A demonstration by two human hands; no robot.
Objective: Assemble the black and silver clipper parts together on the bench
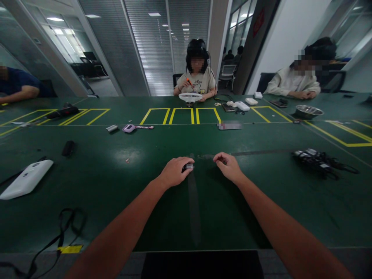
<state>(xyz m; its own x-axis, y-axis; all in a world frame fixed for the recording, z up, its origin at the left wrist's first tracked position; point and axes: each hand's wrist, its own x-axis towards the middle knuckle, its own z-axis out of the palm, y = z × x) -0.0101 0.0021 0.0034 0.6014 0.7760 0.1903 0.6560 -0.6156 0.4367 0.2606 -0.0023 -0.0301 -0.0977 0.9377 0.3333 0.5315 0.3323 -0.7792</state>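
My left hand (176,171) rests low over the green table, its fingers closed around a small black-and-silver object (188,166). Only the shiny end of that object shows between thumb and fingers, so its kind is unclear. A short gap to the right, my right hand (228,166) has its fingers curled in toward the thumb. Anything in that curl is too small or too hidden to make out. Between and below the hands, a dull grey strip (194,209) runs along the tabletop toward me.
White case-like object (27,179) and black strap (59,236) lie left; bundled black cables (322,162) lie right. Farther off are a lilac device (129,128), a metal bowl (308,111) and yellow tape outlines. Across the table, a person holds an orange tool near a white fan-like grille (190,97).
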